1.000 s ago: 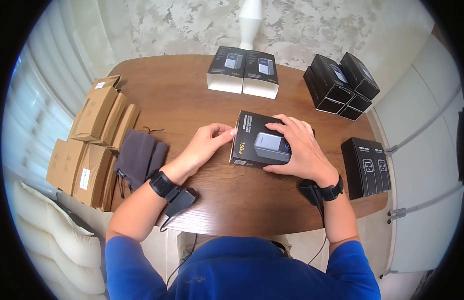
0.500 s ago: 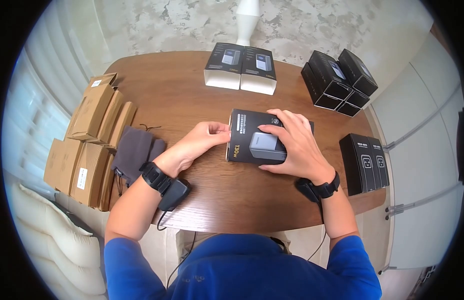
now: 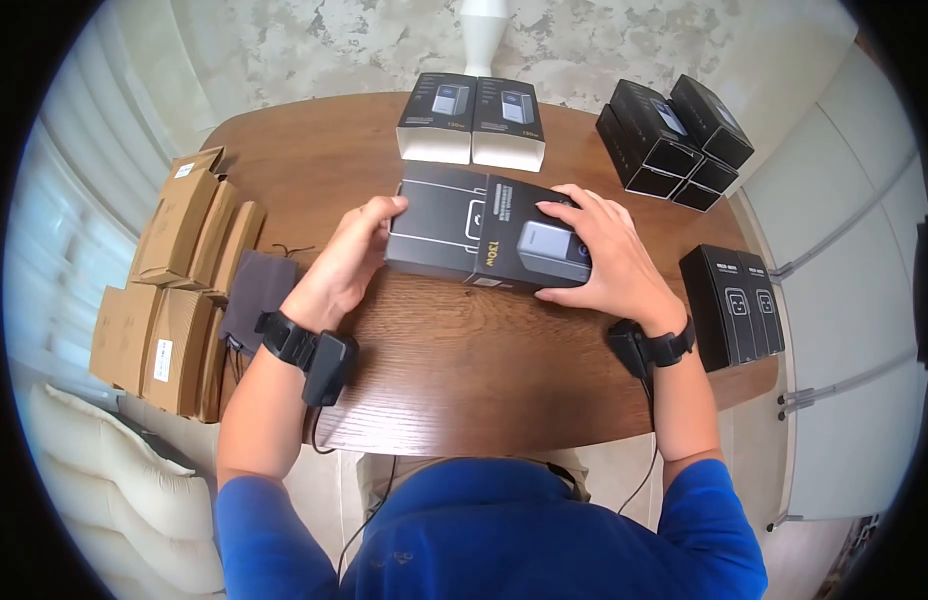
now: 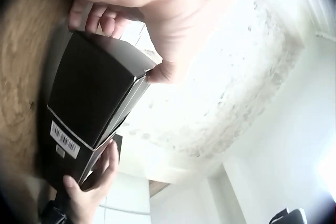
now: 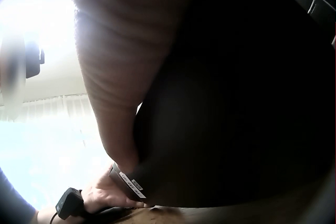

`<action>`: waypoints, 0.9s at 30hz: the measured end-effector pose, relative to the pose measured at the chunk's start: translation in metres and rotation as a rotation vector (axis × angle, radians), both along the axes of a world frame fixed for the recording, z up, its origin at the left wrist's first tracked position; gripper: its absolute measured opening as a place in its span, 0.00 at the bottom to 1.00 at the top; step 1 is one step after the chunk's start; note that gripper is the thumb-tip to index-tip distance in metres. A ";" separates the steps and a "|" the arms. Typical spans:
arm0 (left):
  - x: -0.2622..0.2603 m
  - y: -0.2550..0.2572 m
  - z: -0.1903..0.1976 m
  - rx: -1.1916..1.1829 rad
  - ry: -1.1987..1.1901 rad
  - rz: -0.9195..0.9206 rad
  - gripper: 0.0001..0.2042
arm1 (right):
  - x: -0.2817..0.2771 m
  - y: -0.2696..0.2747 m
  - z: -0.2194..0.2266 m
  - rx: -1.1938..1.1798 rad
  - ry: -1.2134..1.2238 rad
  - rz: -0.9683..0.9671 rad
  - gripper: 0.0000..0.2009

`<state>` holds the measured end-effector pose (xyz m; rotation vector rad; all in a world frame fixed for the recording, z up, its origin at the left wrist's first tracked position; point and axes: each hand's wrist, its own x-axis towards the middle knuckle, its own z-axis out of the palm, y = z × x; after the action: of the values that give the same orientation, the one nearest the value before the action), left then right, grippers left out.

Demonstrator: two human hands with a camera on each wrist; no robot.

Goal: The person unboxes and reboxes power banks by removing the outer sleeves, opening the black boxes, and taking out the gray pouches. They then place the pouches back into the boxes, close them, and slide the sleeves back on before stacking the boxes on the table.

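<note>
A black printed sleeve (image 3: 532,250) showing a power bank picture lies on the wooden table (image 3: 464,370), with a plain black inner box (image 3: 434,222) sticking out of its left end. My left hand (image 3: 349,255) grips the inner box's left end. My right hand (image 3: 599,255) clasps the sleeve from above, fingers over its top and thumb on its near side. In the left wrist view the black box (image 4: 89,103) hangs under my left hand (image 4: 136,3), my right hand (image 4: 92,187) at its far end. The right wrist view is mostly filled by the dark sleeve (image 5: 236,119).
Two printed sleeves (image 3: 471,120) stand at the table's back. A stack of black boxes (image 3: 674,145) sits back right, and two black boxes (image 3: 734,305) lie at the right edge. Brown cardboard boxes (image 3: 179,270) and grey pouches (image 3: 254,295) line the left side.
The inner box has slid out of the sleeve towards the left, drawn by my left hand. The package has shifted a little further from me; my right hand stays on the sleeve.
</note>
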<state>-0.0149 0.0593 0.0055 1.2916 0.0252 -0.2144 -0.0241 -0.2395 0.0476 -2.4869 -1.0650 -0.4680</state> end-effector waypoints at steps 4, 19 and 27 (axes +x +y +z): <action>-0.009 -0.007 0.012 -0.064 0.059 0.018 0.22 | 0.004 -0.003 -0.002 -0.002 0.011 -0.014 0.39; -0.004 -0.004 0.010 0.051 0.006 0.299 0.23 | 0.014 -0.022 0.000 -0.015 0.113 -0.075 0.40; 0.002 0.022 0.022 -0.128 -0.048 0.300 0.23 | 0.026 -0.063 0.007 0.391 0.509 -0.093 0.39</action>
<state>-0.0129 0.0813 0.0271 1.1493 0.1602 0.0712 0.0024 -0.3023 0.0543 -2.1393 -0.5919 -0.0451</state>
